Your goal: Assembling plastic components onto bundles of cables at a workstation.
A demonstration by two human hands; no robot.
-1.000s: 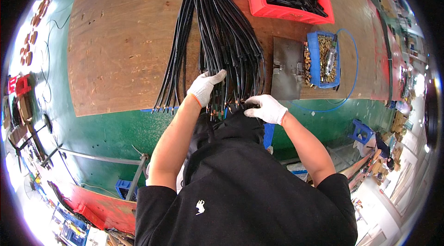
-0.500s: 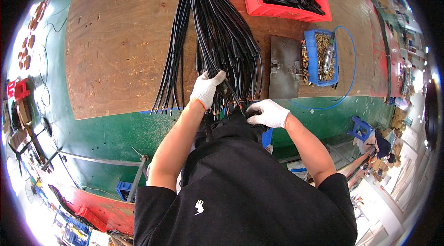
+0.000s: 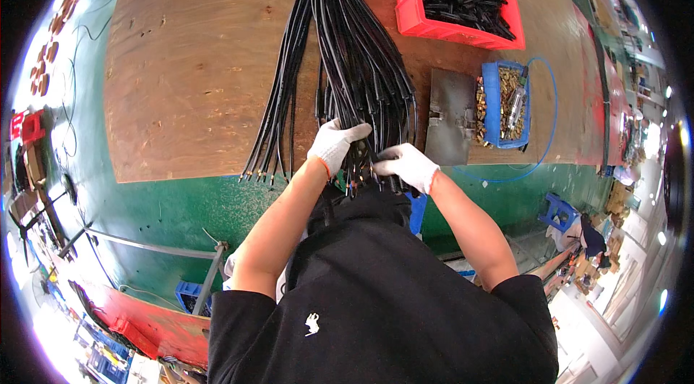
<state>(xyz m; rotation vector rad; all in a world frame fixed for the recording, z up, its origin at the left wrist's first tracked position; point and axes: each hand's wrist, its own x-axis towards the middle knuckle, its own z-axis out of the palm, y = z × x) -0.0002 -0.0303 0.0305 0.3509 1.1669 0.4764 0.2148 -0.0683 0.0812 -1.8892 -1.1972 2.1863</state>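
Over there, the gloved left hand (image 3: 334, 144) has its grip closed round some black cables (image 3: 354, 37); I can't tell whether the right hand (image 3: 408, 166) pinches any.

Glossy black cables (image 3: 363, 52) met matt cloth gloves (image 3: 329, 151).
Ahead of the left hand (image 3: 337, 143), the cables looked like smooth plastic over a scuffed wooden table (image 3: 195, 59); beyond the right hand (image 3: 410, 166) sat a dull metal plate (image 3: 451, 118) and shiny, brassy metal fittings (image 3: 507, 85).
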